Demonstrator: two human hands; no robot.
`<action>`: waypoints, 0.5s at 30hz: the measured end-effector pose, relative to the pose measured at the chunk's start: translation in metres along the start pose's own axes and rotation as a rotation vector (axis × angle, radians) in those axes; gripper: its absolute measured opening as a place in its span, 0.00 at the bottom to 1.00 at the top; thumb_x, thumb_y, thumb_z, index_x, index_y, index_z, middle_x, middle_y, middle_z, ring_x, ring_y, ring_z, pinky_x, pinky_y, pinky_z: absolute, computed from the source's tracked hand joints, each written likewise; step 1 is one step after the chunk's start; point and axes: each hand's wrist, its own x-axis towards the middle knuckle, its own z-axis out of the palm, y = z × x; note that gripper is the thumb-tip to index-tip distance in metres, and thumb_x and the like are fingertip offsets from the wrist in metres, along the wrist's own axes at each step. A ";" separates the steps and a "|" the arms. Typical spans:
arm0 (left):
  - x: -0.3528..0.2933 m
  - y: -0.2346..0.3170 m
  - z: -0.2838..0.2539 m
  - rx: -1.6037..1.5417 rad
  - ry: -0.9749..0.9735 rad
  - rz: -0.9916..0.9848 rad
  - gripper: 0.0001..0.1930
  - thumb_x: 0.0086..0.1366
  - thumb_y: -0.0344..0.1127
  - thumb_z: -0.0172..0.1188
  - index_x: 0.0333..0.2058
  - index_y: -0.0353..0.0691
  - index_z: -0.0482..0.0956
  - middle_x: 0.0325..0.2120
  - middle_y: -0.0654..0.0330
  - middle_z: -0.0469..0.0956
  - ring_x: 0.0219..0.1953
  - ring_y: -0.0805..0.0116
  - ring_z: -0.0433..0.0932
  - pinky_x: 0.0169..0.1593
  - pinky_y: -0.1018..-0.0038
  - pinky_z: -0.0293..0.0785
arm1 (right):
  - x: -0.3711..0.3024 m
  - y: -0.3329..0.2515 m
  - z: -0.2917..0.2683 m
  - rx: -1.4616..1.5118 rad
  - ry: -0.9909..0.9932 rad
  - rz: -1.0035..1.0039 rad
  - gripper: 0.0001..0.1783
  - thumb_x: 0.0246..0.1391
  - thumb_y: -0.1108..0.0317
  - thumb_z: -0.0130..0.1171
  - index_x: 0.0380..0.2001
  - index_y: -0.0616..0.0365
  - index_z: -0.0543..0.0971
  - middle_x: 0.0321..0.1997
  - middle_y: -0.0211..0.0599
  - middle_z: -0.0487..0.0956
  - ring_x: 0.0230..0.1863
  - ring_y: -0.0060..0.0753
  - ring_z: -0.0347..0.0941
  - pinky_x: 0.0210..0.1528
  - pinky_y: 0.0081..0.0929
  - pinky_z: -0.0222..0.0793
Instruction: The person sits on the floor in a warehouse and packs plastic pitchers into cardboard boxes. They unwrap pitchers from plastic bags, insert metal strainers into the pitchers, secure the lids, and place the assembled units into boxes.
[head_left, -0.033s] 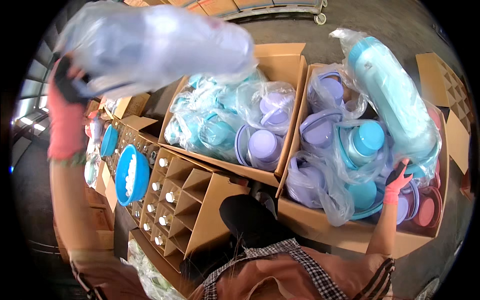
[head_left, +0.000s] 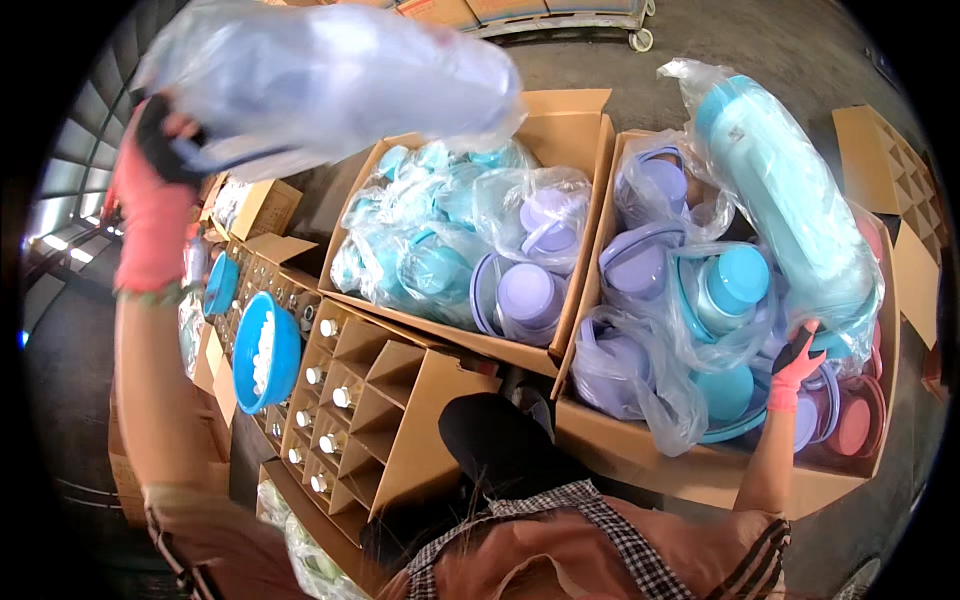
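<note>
High at the upper left, my left hand (head_left: 165, 140), in a pink and black glove, is closed on a large purple thermos jug (head_left: 340, 80). The jug lies nearly level in a clear plastic bag and is smeared by motion. On the right, my gloved right hand (head_left: 797, 365) is closed at the lower end of a tall teal thermos jug (head_left: 775, 180), also bagged. That jug leans over the right carton (head_left: 690, 470), above several purple, teal and red jugs in it. Its exact grip is partly hidden by the bag and jug.
A middle carton (head_left: 590, 230) holds several bagged teal and purple jugs. Left of my legs is a divided carton (head_left: 420, 430) with white-capped glass bottles. A blue basin (head_left: 285, 370) with small white pieces stands on it. A wheeled trolley (head_left: 560, 22) is at the far side.
My left hand has moved slightly right and up, carrying the purple jug rightward. The right hand and the teal jug stay almost where they were.
</note>
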 end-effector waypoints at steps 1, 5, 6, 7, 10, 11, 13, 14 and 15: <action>0.008 -0.020 0.000 -0.140 -0.172 -0.014 0.05 0.55 0.33 0.52 0.30 0.39 0.70 0.19 0.63 0.67 0.19 0.73 0.65 0.26 0.78 0.64 | -0.002 0.004 0.001 -0.026 0.009 0.010 0.16 0.49 0.57 0.55 0.22 0.60 0.70 0.20 0.24 0.67 0.21 0.16 0.59 0.22 0.15 0.52; -0.007 -0.099 0.043 -0.158 -0.038 -0.154 0.03 0.54 0.30 0.50 0.27 0.38 0.67 0.14 0.63 0.63 0.13 0.72 0.62 0.19 0.76 0.62 | -0.008 -0.005 0.013 -0.155 0.066 0.062 0.15 0.51 0.58 0.52 0.23 0.59 0.69 0.22 0.24 0.66 0.23 0.16 0.59 0.25 0.15 0.54; -0.017 -0.117 0.043 -0.039 -0.080 -0.102 0.04 0.54 0.29 0.49 0.29 0.37 0.67 0.15 0.62 0.63 0.12 0.71 0.62 0.18 0.75 0.62 | -0.010 -0.006 0.015 -0.150 0.064 0.076 0.15 0.51 0.58 0.52 0.24 0.60 0.69 0.22 0.24 0.67 0.24 0.16 0.59 0.26 0.15 0.54; -0.031 -0.125 0.046 -0.007 -0.079 -0.115 0.06 0.54 0.28 0.49 0.32 0.36 0.67 0.15 0.62 0.64 0.12 0.71 0.63 0.17 0.74 0.62 | -0.012 -0.007 0.018 -0.144 0.062 0.092 0.15 0.51 0.57 0.52 0.25 0.60 0.69 0.23 0.24 0.67 0.24 0.17 0.60 0.26 0.15 0.55; -0.055 -0.163 0.056 -0.091 -0.030 -0.254 0.17 0.53 0.25 0.47 0.43 0.38 0.66 0.16 0.60 0.64 0.11 0.69 0.64 0.15 0.73 0.63 | -0.011 0.000 0.015 -0.078 0.104 0.138 0.16 0.51 0.57 0.51 0.26 0.62 0.69 0.25 0.26 0.68 0.26 0.18 0.60 0.27 0.16 0.57; -0.053 -0.180 0.044 -0.122 -0.011 -0.290 0.20 0.52 0.25 0.46 0.47 0.39 0.64 0.16 0.60 0.65 0.11 0.69 0.64 0.15 0.73 0.63 | -0.011 0.001 0.013 -0.060 0.116 0.161 0.16 0.51 0.57 0.51 0.25 0.62 0.69 0.24 0.26 0.68 0.25 0.18 0.60 0.27 0.16 0.57; -0.049 -0.199 0.023 -0.135 -0.032 -0.306 0.21 0.52 0.25 0.46 0.48 0.43 0.64 0.16 0.61 0.64 0.10 0.70 0.62 0.15 0.73 0.62 | -0.013 -0.006 0.014 -0.099 0.029 0.150 0.16 0.52 0.57 0.51 0.24 0.61 0.69 0.23 0.25 0.67 0.25 0.18 0.60 0.26 0.17 0.56; -0.045 -0.201 0.026 -0.082 -0.072 -0.304 0.21 0.53 0.26 0.46 0.48 0.44 0.64 0.16 0.61 0.65 0.10 0.70 0.62 0.15 0.74 0.61 | -0.013 -0.008 0.014 -0.119 -0.010 0.140 0.16 0.52 0.57 0.50 0.24 0.61 0.69 0.22 0.25 0.67 0.24 0.18 0.59 0.25 0.17 0.55; -0.044 -0.198 0.029 -0.026 -0.108 -0.305 0.21 0.53 0.26 0.47 0.48 0.45 0.64 0.16 0.62 0.65 0.10 0.70 0.61 0.15 0.74 0.61 | -0.014 -0.007 0.013 -0.113 0.008 0.146 0.16 0.52 0.57 0.50 0.23 0.61 0.69 0.22 0.25 0.66 0.24 0.18 0.59 0.25 0.17 0.54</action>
